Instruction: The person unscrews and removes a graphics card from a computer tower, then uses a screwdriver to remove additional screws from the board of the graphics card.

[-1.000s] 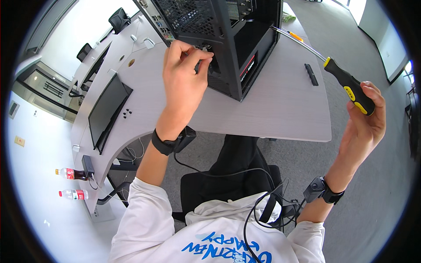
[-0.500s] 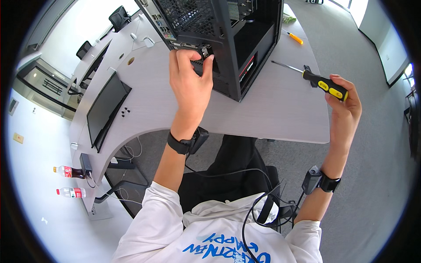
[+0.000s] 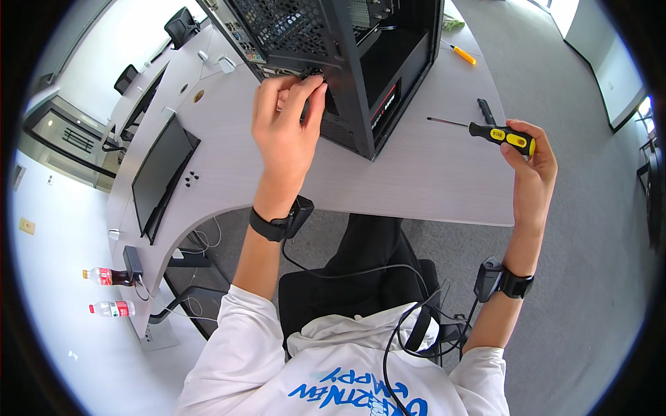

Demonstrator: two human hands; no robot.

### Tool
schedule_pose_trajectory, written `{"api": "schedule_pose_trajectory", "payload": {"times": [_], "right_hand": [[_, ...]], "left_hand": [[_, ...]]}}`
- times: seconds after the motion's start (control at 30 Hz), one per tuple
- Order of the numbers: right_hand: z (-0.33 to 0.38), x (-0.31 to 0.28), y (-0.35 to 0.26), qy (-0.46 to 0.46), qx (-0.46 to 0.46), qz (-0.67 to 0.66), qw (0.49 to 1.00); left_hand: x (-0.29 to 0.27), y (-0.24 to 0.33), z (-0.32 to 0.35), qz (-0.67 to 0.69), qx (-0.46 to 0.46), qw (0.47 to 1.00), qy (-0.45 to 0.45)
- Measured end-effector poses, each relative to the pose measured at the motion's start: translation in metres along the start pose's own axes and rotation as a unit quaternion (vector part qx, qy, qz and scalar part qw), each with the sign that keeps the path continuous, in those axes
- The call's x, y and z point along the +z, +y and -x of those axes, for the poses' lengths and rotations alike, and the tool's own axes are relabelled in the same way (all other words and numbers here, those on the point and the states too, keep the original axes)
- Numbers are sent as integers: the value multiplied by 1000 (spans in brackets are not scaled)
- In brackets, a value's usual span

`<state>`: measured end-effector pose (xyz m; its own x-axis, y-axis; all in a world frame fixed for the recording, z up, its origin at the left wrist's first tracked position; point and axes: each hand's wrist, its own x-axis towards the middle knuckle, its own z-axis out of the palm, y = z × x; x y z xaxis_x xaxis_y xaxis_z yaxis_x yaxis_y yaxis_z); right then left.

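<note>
A black computer case (image 3: 388, 62) with a mesh panel stands on the pale grey desk (image 3: 430, 180). My left hand (image 3: 286, 132) presses its fingertips against the case's lower rear corner, pinching a small part that I cannot make out. My right hand (image 3: 531, 163) is raised over the desk's right end and grips a screwdriver (image 3: 485, 130) by its black and yellow handle, the thin shaft pointing left toward the case, well apart from it.
A flat monitor (image 3: 159, 173) lies face up on the desk's left part with small dark screws (image 3: 189, 180) beside it. A second yellow screwdriver (image 3: 461, 54) and a dark tool (image 3: 485, 109) lie at the far right. Two bottles (image 3: 107, 291) lie on the floor.
My right hand has swung the screwdriver in from the far right and lowered it nearer the case. My left hand stays at the case's rear corner.
</note>
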<state>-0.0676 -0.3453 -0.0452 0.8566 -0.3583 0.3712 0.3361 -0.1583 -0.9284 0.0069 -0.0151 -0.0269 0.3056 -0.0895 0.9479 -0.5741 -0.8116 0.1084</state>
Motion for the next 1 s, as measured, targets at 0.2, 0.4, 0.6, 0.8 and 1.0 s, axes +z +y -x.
{"api": "schedule_pose_trajectory", "payload": {"times": [0.2,0.4,0.6,0.8,1.0], "right_hand": [[-1,2,2,0,4,4,1000],[0,7,11,-14,5,10,1000],[1,9,32,-30,62,8,998],[2,6,61,-33,127,0,991],[4,-1,66,-120,157,100,975]], "left_hand": [[-6,0,-4,17,32,999,39],[-20,2,2,61,15,996,59],[-42,14,37,105,-150,983,-17],[-53,23,68,165,-254,950,-78],[-51,32,81,201,-285,928,-132]]}}
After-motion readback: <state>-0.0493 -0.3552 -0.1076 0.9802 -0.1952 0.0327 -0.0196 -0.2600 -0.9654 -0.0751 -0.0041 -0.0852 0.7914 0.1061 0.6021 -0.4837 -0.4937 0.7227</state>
